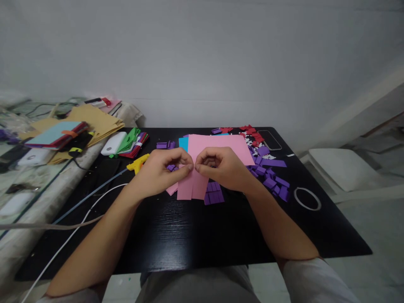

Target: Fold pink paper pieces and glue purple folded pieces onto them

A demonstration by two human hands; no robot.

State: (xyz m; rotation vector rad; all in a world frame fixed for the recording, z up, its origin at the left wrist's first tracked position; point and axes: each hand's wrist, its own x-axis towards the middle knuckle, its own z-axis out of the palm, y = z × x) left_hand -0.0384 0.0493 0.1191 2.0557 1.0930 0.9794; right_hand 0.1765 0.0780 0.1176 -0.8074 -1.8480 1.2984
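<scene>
Black desk (158, 240) against a pale grey wall; clock taken from where the hands meet, 12 straight ahead. Nearest, at 6, the person's grey-clothed lap (202, 286) below the desk edge. White cable (67, 235) curves over the desk from 7 toward 9. Purple scored piece (214, 193) lies at 5, just beside the pink strips (192, 191), which are at 6, right under the fingertips. Left hand (168, 168) and right hand (222, 168) nearly touch; on each, thumb and forefinger are together, pinched on pink paper at the strips' upper ends, though the fingers hide the exact grip. White ring (307, 199) flat on the desk between 3 and 4; heap of purple pieces (271, 181) nearer, about 3. Yellow tool (137, 163) at 9, near the left wrist. Farther, large pink sheet (221, 145) from 12 to 2, blue sheet (183, 143) showing past its left edge. Red scraps (254, 134) at 2. White box (112, 144) and green paper bundle (130, 141) at 10; brown envelopes (97, 120) beyond
</scene>
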